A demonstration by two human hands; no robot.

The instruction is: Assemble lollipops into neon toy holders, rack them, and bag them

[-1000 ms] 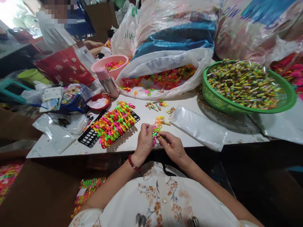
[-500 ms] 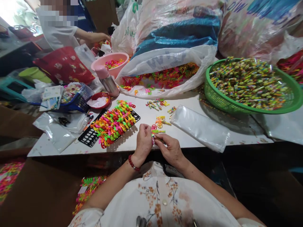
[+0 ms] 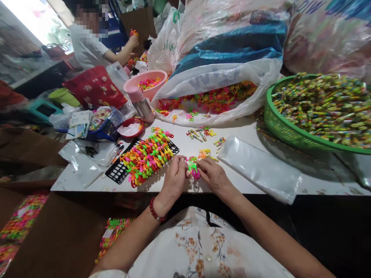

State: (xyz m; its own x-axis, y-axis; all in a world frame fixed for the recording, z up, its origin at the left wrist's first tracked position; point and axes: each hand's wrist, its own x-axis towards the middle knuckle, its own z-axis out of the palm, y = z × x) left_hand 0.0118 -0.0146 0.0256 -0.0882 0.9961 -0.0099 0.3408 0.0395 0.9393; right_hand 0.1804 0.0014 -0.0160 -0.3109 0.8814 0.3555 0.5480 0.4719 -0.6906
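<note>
My left hand [image 3: 174, 179] and my right hand [image 3: 213, 174] meet at the near edge of the white table [image 3: 203, 146]. Both pinch a small bright plastic toy piece [image 3: 192, 168], pink and green, held between their fingertips. A red bead bracelet [image 3: 155, 212] circles my left wrist. Just left of my hands lies a black grid tray [image 3: 118, 172] covered with rows of neon plastic pieces [image 3: 146, 154]. A few loose coloured pieces [image 3: 204, 153] lie on the table beyond my fingers.
A stack of clear plastic bags [image 3: 261, 168] lies right of my hands. A green basket [image 3: 282, 129] heaped with small coloured items stands at the right, an open white sack [image 3: 208, 77] of neon pieces behind. A pink bowl [image 3: 131, 83], pink-capped bottle [image 3: 142, 106] and another person [image 3: 89, 46] are far left.
My view has shifted so everything sits further right in frame. My hands stay together on the small piece. The other person has raised a hand holding something coloured.
</note>
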